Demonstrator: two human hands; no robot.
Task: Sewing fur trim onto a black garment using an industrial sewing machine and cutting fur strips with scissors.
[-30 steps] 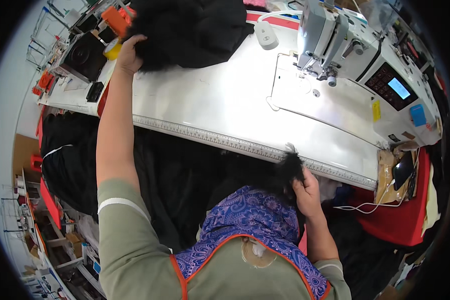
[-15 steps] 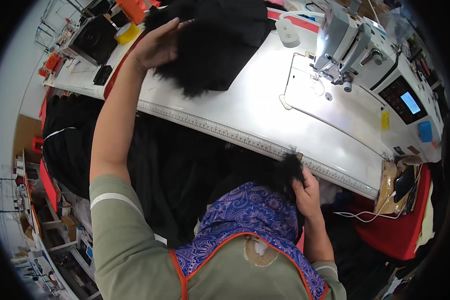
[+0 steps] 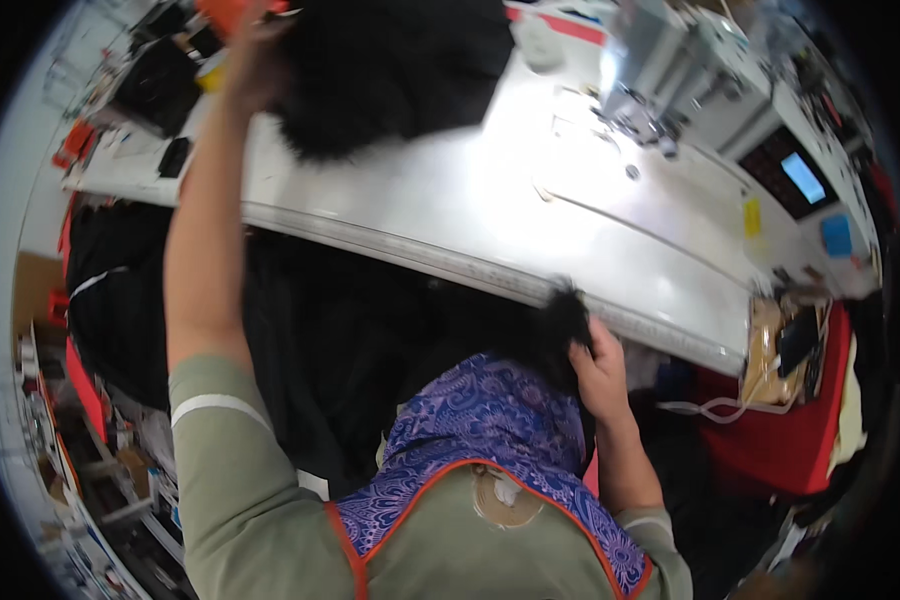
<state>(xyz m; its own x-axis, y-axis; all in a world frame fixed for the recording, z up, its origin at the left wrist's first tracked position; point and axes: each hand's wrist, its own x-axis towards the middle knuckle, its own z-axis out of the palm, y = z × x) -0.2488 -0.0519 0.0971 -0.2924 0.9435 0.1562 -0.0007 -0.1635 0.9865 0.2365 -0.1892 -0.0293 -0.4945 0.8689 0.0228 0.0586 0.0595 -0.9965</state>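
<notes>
Black fuzzy fabric [image 3: 390, 70] is gripped at the white worktop's [image 3: 450, 215] far edge by the left hand [image 3: 255, 45], while a black furry tuft [image 3: 560, 325] is clenched at its near edge by the right hand [image 3: 598, 365].

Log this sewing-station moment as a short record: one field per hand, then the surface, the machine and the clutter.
left hand: raised far over the table, gripping the black fuzzy fabric pile
right hand: at the near table edge, holding a black fuzzy piece
surface: white worktable with a ruler strip along its near edge
machine: sewing machine at the far right, lit screen beside it
clutter: dark garments hanging below the table; red bin at right
</notes>
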